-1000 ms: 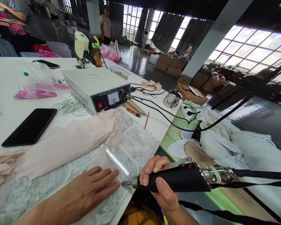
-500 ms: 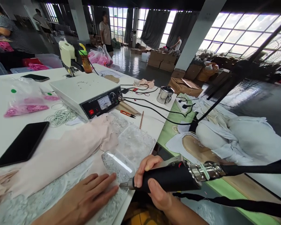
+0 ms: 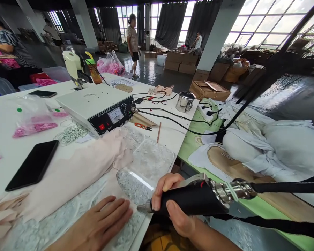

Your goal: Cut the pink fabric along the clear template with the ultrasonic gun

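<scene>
My right hand (image 3: 176, 205) is wrapped round a black handheld ultrasonic tool (image 3: 191, 197), with a cable running off to the right. Its pointed metal tip (image 3: 144, 208) is by the edge of pale pink fabric (image 3: 75, 167), close to my left fingertips; whether it touches the fabric I cannot tell. Flat and palm down, my left hand (image 3: 102, 219) presses on the near part of the fabric, fingers stretched out. Just beyond the tip, a clear sheet with a curved edge (image 3: 133, 184) lies on the marbled work surface (image 3: 157, 157).
A white control box (image 3: 94, 108) with a dial stands behind the fabric. Orange thread snips (image 3: 142, 126), a pencil (image 3: 159, 132), a lidded metal mug (image 3: 185, 101) and a black phone (image 3: 32, 165) lie about. White padded pieces (image 3: 272, 150) are heaped at right. Cables cross the table.
The tool's tip has shifted slightly right, leaving a wider gap from my left fingers. The view has moved a little. A person in the background has walked to the right.
</scene>
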`<state>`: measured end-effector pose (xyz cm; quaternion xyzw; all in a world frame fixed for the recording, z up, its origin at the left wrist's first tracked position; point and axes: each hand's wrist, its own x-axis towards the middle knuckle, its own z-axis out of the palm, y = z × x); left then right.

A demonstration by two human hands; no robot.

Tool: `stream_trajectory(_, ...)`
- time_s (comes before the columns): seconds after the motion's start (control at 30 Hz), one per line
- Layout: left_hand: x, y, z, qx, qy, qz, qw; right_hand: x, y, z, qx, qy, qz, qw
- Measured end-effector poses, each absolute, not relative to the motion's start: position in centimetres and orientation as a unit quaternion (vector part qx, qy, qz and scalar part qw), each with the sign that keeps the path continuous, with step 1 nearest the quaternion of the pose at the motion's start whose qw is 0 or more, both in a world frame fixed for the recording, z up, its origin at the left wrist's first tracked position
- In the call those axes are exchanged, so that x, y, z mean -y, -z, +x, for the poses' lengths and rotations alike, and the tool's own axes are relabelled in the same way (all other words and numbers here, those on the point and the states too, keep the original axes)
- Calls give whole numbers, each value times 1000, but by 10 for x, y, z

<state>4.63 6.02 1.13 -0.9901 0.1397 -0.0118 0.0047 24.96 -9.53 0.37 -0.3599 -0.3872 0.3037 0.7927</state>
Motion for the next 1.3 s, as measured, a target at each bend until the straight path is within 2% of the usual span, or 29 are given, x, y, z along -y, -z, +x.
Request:
stream_trajectory(0.27, -56, -5, 41, -111, 45, -993, -21, 97, -1, 251, 396, -307, -359, 788)
stream_trajectory(0.47, -56, -2, 38, -106, 30, -994, 15, 99, -11, 250, 395, -306, -383, 777)
stream_trajectory(0.7, -54, -4, 41, -108, 57, -992, 5, 95, -16, 249, 395, -296, -389, 778)
stream_trajectory(1.3, -56, 1, 39, -105, 71, -992, -21, 84, -4, 247, 435, -283, -397, 757)
